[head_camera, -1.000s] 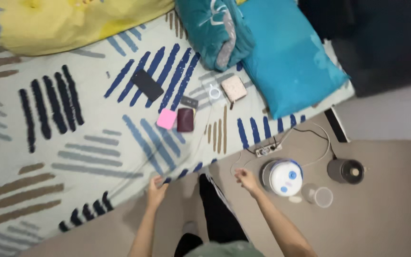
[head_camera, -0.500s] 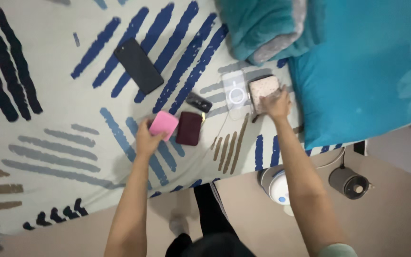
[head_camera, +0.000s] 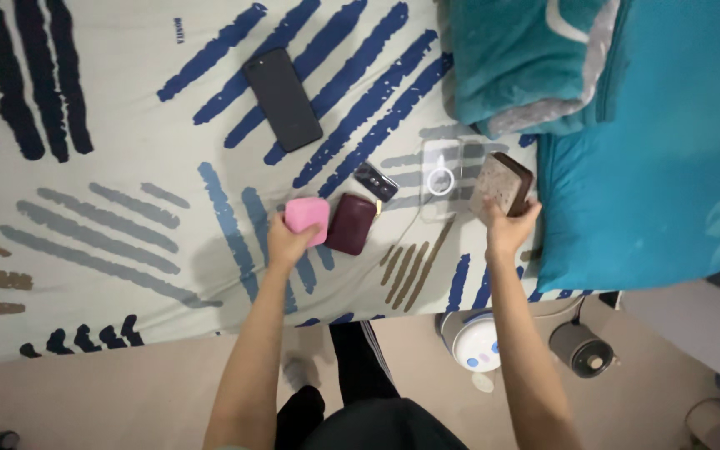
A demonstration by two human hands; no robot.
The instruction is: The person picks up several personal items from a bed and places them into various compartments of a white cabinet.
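Both arms are bare all the way down, no sleeves, no watch or rings on the left hand (head_camera: 289,242) or right hand (head_camera: 506,233). Dark top, black trousers (head_camera: 352,358) with white side stripes, and a grey sock (head_camera: 297,372).

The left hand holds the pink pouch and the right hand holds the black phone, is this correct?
Not quite. In the head view the left hand does hold the pink pouch, but the right hand holds a speckled wallet; the black phone lies untouched on the bed sheet.

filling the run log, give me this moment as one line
left hand: grips pink pouch | right hand: holds speckled brown case | surface: striped bedsheet | nearby: maroon wallet, black phone
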